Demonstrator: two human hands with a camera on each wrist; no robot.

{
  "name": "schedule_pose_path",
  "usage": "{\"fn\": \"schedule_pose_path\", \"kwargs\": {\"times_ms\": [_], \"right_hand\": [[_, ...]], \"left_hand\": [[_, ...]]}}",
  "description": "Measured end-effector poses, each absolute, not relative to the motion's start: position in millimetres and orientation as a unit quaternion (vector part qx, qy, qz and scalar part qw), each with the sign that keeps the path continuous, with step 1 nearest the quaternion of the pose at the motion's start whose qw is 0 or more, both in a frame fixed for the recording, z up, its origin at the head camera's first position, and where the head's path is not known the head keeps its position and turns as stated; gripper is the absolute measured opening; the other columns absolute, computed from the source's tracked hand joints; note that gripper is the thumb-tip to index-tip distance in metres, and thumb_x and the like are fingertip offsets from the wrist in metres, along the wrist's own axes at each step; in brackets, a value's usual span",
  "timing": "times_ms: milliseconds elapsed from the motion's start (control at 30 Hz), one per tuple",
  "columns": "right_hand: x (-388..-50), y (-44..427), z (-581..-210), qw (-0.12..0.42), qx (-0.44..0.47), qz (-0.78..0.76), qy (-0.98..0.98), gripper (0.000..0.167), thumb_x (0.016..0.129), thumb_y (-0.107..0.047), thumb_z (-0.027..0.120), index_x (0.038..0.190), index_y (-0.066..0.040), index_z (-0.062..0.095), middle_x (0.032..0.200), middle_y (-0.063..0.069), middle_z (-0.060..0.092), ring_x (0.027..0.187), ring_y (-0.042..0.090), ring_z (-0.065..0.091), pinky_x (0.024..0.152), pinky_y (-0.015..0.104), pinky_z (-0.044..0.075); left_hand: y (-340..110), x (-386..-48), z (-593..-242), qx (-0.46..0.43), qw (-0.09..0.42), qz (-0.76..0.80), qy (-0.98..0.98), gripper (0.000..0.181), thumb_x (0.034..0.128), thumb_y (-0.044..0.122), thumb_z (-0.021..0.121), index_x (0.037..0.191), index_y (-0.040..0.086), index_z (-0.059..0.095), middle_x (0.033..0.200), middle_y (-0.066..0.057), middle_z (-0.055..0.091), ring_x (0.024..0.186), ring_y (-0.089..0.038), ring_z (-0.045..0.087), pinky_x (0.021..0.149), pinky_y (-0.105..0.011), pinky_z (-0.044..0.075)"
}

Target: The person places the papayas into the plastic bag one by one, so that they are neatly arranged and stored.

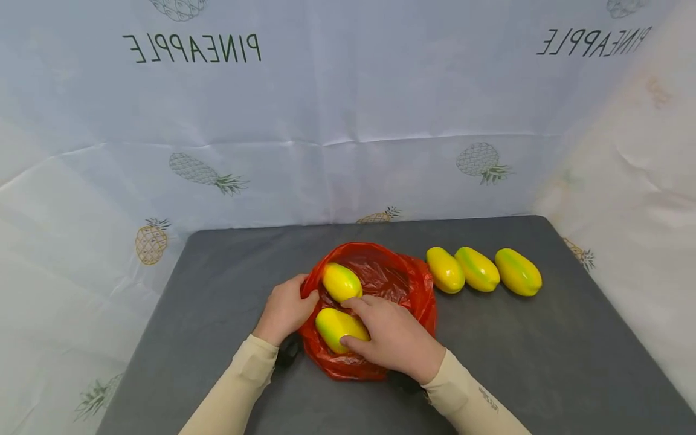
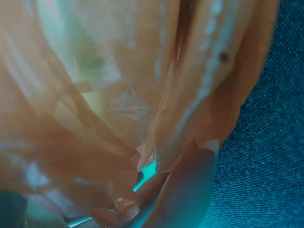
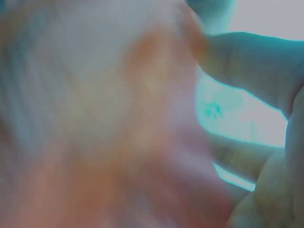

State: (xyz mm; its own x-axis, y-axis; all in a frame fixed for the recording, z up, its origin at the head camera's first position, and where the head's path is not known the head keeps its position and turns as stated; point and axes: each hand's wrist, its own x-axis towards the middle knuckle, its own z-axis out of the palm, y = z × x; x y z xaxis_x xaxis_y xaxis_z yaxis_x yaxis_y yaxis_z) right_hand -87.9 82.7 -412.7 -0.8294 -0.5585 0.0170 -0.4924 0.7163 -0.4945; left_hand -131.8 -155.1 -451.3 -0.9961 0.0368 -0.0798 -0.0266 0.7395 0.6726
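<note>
Pinching the red bag point(image 1: 423, 293) at nine o'clock of its rim, the left hand point(image 1: 284, 309) is showing in the head view; the right hand point(image 1: 397, 335) is holding thumb and finger apart about the nearer yellow fruit point(image 1: 336, 328), inside at seven, gripping or not I cannot tell. Another fruit point(image 1: 341, 282) is lying at ten; three fruits point(image 1: 477, 269) are resting outside, at two. In the left wrist view, fingers are touching plastic at five. In the right, blurred plastic is filling nine.

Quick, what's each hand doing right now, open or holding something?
Left hand: closed, pinching the red bag by its rim.
Right hand: at the nearer yellow fruit inside; whether it's gripping cannot be told.
</note>
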Motion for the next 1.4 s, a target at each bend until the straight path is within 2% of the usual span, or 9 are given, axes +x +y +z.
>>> {"fn": "schedule_pose_path", "kwargs": {"times_ms": [133, 267, 533, 800, 1200, 1400], "right_hand": [[-96.2, 104.8, -399.9, 0.057, -0.275, -0.273, 0.92, 0.057, 0.096, -0.046, 0.08, 0.144, -0.017, 0.066, 0.138, 0.0, 0.073, 0.116, 0.015, 0.072, 0.101, 0.043, 0.061], [-106.7, 138.7, -389.6, 0.024, -0.227, -0.291, 0.929, 0.057, 0.1, -0.051, 0.074, 0.146, -0.02, 0.065, 0.142, -0.001, 0.071, 0.121, 0.018, 0.073, 0.102, 0.047, 0.061], [-130.7, 213.4, -377.5, -0.04, -0.12, -0.287, 0.95, 0.056, 0.104, -0.044, 0.07, 0.15, -0.013, 0.061, 0.145, 0.014, 0.069, 0.125, 0.038, 0.07, 0.103, 0.063, 0.057], [-141.0, 273.0, -390.8, -0.086, -0.031, -0.291, 0.952, 0.063, 0.106, -0.051, 0.064, 0.153, -0.01, 0.057, 0.146, 0.025, 0.065, 0.128, 0.049, 0.064, 0.102, 0.069, 0.052], [-145.8, 322.7, -414.0, -0.088, 0.031, -0.262, 0.96, 0.068, 0.107, -0.05, 0.062, 0.156, -0.005, 0.053, 0.155, 0.033, 0.054, 0.139, 0.058, 0.049, 0.106, 0.077, 0.042], [-146.8, 346.9, -422.9, -0.048, 0.051, -0.242, 0.968, 0.076, 0.107, -0.055, 0.057, 0.163, -0.004, 0.044, 0.158, 0.039, 0.045, 0.141, 0.064, 0.041, 0.107, 0.081, 0.037]], "left_hand": [[-155.4, -133.0, -451.4, 0.007, 0.041, 0.36, 0.932, 0.029, 0.1008, 0.023, 0.068, 0.125, 0.007, 0.072, 0.102, -0.009, 0.076, 0.075, -0.02, 0.065, 0.075, -0.038, 0.062], [-158.2, -132.2, -451.5, 0.011, 0.045, 0.366, 0.93, 0.029, 0.101, 0.023, 0.067, 0.124, 0.006, 0.072, 0.099, -0.008, 0.075, 0.074, -0.019, 0.064, 0.072, -0.035, 0.061], [-172.1, -132.0, -450.8, -0.004, 0.051, 0.362, 0.931, 0.034, 0.102, 0.024, 0.066, 0.129, 0.005, 0.071, 0.103, -0.01, 0.076, 0.073, -0.018, 0.065, 0.069, -0.033, 0.062], [-171.3, -131.6, -451.9, -0.01, 0.062, 0.36, 0.931, 0.03, 0.1018, 0.023, 0.065, 0.125, 0.006, 0.071, 0.095, -0.007, 0.073, 0.071, -0.019, 0.063, 0.069, -0.032, 0.059], [-161.5, -131.6, -446.9, -0.01, 0.083, 0.374, 0.924, 0.032, 0.1025, 0.023, 0.065, 0.13, 0.006, 0.07, 0.094, -0.007, 0.073, 0.067, -0.018, 0.063, 0.066, -0.031, 0.061], [-159.7, -133.8, -446.4, -0.005, 0.085, 0.375, 0.923, 0.031, 0.103, 0.024, 0.065, 0.128, 0.007, 0.07, 0.091, -0.007, 0.071, 0.065, -0.018, 0.062, 0.064, -0.03, 0.059]]}}
